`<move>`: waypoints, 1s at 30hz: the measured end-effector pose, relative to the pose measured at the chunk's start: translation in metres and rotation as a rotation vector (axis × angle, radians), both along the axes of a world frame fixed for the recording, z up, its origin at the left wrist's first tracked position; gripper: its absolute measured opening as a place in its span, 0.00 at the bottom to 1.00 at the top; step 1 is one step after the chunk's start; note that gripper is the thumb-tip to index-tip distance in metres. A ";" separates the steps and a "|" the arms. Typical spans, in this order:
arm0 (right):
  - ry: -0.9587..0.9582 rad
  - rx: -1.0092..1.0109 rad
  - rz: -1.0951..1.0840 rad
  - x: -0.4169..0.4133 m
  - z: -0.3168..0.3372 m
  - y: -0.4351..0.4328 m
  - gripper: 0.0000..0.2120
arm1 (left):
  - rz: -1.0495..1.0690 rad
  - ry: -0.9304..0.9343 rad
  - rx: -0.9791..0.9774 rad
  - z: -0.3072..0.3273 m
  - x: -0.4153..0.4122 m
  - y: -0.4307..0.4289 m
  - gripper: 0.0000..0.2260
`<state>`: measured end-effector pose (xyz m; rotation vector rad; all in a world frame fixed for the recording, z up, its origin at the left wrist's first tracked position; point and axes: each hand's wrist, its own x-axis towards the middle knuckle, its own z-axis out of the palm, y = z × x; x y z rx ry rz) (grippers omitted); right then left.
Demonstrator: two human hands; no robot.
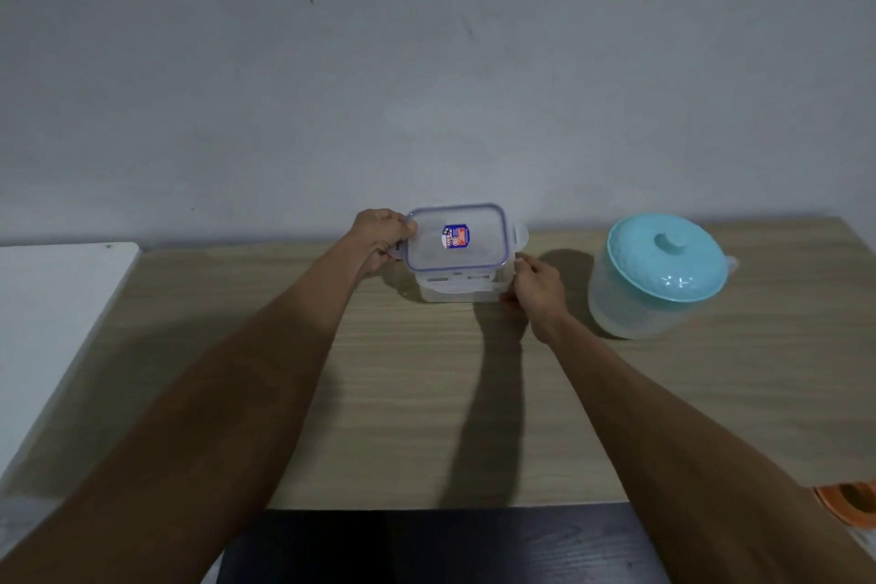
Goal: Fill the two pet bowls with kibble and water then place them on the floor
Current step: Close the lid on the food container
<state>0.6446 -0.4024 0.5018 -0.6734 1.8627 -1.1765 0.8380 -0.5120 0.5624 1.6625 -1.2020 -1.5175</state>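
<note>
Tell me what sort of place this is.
Probably a room in a home: a wooden table against a plain grey wall, bearing a clip-lid food container and a teal-lidded plastic jug.

Pretty dim, bluish cast overall. Light's coming from above, so the arms throw long soft shadows down the desk (426,394). Whole shot is soft, and the wide lens bends the edges.

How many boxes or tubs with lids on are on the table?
2. The clear box with a blue-rimmed lid sits at the back middle of the table, between the left hand and right hand. The round tub with a turquoise lid stands to its right.
</note>
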 end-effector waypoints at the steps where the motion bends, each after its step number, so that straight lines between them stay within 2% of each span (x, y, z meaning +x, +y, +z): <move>1: -0.015 -0.004 0.002 -0.002 0.001 0.002 0.15 | -0.011 -0.027 0.000 -0.003 -0.005 0.001 0.09; 5: -0.067 0.008 0.002 -0.010 0.002 0.006 0.13 | -0.023 -0.107 -0.025 -0.009 -0.015 0.000 0.09; 10: -0.085 -0.070 0.030 -0.012 0.003 0.012 0.08 | -0.024 -0.187 -0.077 -0.018 -0.017 0.001 0.09; 13: -0.038 -0.080 0.073 -0.011 0.002 0.014 0.14 | -0.005 -0.210 -0.101 -0.023 -0.018 0.001 0.09; 23: 0.001 -0.056 0.077 -0.006 0.014 0.014 0.14 | 0.054 -0.227 -0.092 -0.030 -0.015 0.010 0.07; 25: 0.072 -0.016 0.073 -0.005 0.018 0.014 0.18 | 0.064 -0.187 -0.067 -0.029 -0.013 0.014 0.15; 27: 0.236 0.046 0.086 -0.006 0.023 0.012 0.24 | 0.041 -0.122 -0.016 -0.027 -0.013 0.019 0.19; 30: 0.533 0.018 0.175 -0.006 0.035 0.007 0.31 | -0.032 -0.065 0.091 -0.024 -0.009 0.026 0.17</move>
